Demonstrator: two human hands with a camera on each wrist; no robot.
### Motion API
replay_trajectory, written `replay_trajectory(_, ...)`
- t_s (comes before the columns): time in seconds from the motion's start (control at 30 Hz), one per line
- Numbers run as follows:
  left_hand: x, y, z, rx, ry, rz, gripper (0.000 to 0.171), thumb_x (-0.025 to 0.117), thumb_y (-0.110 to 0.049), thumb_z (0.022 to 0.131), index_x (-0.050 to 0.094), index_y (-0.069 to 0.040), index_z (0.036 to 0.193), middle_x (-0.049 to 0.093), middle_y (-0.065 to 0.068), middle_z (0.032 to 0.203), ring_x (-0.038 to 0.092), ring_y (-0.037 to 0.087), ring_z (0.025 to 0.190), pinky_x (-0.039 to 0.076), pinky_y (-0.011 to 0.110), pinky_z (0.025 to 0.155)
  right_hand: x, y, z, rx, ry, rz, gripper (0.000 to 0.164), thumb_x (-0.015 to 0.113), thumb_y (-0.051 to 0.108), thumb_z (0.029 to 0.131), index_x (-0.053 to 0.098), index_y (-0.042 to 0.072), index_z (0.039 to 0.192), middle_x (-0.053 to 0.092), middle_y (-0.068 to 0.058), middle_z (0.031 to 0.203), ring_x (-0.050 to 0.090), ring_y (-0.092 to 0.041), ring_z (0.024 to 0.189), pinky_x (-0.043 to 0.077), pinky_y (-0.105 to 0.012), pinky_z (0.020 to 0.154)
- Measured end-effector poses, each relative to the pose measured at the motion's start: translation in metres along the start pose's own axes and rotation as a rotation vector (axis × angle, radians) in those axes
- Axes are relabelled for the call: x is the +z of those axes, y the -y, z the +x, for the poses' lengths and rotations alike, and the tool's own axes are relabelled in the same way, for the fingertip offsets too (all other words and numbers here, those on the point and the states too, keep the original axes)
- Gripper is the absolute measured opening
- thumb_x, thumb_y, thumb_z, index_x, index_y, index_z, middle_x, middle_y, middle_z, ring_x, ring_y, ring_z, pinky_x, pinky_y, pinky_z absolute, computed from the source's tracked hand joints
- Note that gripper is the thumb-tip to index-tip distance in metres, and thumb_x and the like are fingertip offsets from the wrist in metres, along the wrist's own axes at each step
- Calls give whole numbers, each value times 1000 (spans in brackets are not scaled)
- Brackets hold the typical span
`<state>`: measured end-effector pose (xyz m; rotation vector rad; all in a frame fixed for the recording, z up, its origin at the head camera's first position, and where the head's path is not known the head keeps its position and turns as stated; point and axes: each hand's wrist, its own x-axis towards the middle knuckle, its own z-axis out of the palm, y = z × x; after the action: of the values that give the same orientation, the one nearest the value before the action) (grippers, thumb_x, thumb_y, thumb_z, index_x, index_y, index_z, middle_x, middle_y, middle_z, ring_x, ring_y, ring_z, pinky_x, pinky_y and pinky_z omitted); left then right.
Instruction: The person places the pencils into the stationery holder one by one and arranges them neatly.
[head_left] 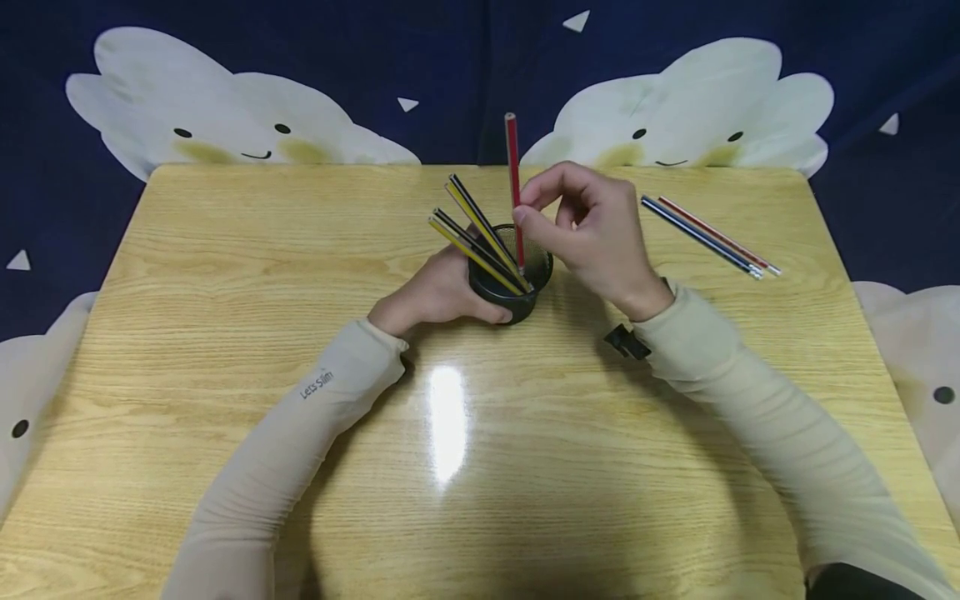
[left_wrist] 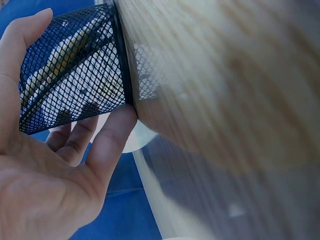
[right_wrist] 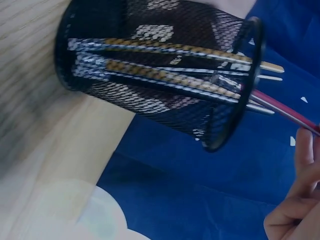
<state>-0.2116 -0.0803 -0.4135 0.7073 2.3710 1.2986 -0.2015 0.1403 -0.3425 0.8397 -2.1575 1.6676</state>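
A black mesh pencil cup point(head_left: 527, 308) stands on the table, with my left hand point(head_left: 438, 287) gripping it round its left side. In the left wrist view the thumb and fingers curl about the mesh wall point(left_wrist: 82, 70). Several yellow-and-black pencils point(head_left: 472, 253) lean leftward inside the cup. My right hand point(head_left: 600, 237) pinches a red pencil point(head_left: 513, 158) between thumb and fingertips. The pencil is nearly upright, its lower end inside the cup's mouth. From the right wrist, the red pencil point(right_wrist: 285, 109) slants in past the rim point(right_wrist: 257, 75).
To the right on the wooden table point(head_left: 225, 275) lie blue pencils point(head_left: 697, 233) and a red-and-white striped pencil point(head_left: 720, 235), side by side. A dark blue cloth point(head_left: 480, 83) with clouds hangs behind the table's far edge. A black strap end point(head_left: 627, 342) sticks out at the right cuff.
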Motion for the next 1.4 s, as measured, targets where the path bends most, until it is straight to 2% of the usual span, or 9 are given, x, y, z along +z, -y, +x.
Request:
replay_trajectory(0.17, 0, 1, 1, 13, 2, 3, 69, 99, -22, 76, 66, -7, 135, 71, 4, 127, 63, 21, 122, 43, 38, 112, 3, -7, -2, 9, 32, -75, 8, 81, 3, 94, 77, -3, 97, 77, 1, 88, 42, -13, 50, 30, -22, 45)
replay_trajectory(0.2, 0, 7, 3, 20, 9, -10, 74, 100, -25, 75, 64, -8, 138, 70, 4, 129, 62, 20, 123, 43, 37, 113, 3, -8, -2, 9, 37, -86, 8, 81, 3, 94, 77, -3, 97, 77, 1, 88, 42, -13, 50, 30, -22, 45)
replay_trajectory(0.4, 0, 7, 3, 33, 15, -26, 87, 100, -24, 75, 57, -7, 149, 68, 6, 132, 61, 21, 125, 41, 36, 115, 9, -16, -5, -1, 65, -167, 6, 83, 5, 94, 79, 1, 96, 78, 1, 87, 42, -12, 50, 30, -21, 46)
replay_trajectory(0.43, 0, 1, 1, 31, 8, -18, 85, 99, -19, 76, 57, -5, 148, 68, 7, 131, 61, 21, 124, 41, 36, 114, 10, -17, -5, -8, 70, -188, 6, 83, 7, 95, 80, 1, 96, 78, 1, 87, 43, -11, 50, 31, -21, 47)
replay_trajectory(0.53, 0, 1, 1, 32, 8, -31, 85, 99, -17, 76, 56, -5, 148, 67, 7, 132, 61, 21, 122, 42, 35, 113, 13, -20, -6, -35, 79, -240, 7, 84, 8, 95, 80, 2, 95, 78, 0, 86, 46, -10, 52, 34, -20, 50)
replay_trajectory(0.7, 0, 1, 0, 12, 14, -26, 81, 99, -19, 77, 58, -6, 145, 68, 5, 129, 62, 20, 120, 43, 36, 111, 18, -24, -6, -88, 86, -316, 5, 86, 6, 93, 81, 5, 94, 78, -1, 84, 52, -10, 57, 36, -18, 54)
replay_trajectory(0.9, 0, 1, 1, 13, 19, -15, 86, 99, -20, 78, 56, -8, 151, 67, 4, 134, 61, 19, 122, 42, 36, 112, 21, -27, -7, -111, 123, -390, 6, 85, 10, 94, 82, 5, 96, 78, -1, 84, 60, -12, 63, 39, -20, 59)
replay_trajectory(1.13, 0, 2, 2, 38, 22, -35, 81, 98, -17, 79, 58, -7, 148, 68, 4, 133, 62, 18, 121, 43, 34, 111, 22, -28, -8, -95, 160, -442, 6, 84, 12, 94, 83, 7, 97, 78, -1, 83, 62, -12, 66, 42, -26, 60)
replay_trajectory(1.4, 1, 2, 2, 54, 23, -48, 100, 98, -15, 78, 46, -6, 163, 62, 4, 147, 58, 17, 130, 38, 31, 116, 25, -28, -6, -47, 177, -461, 9, 85, 13, 94, 83, 6, 98, 78, -1, 83, 64, -13, 66, 44, -29, 60)
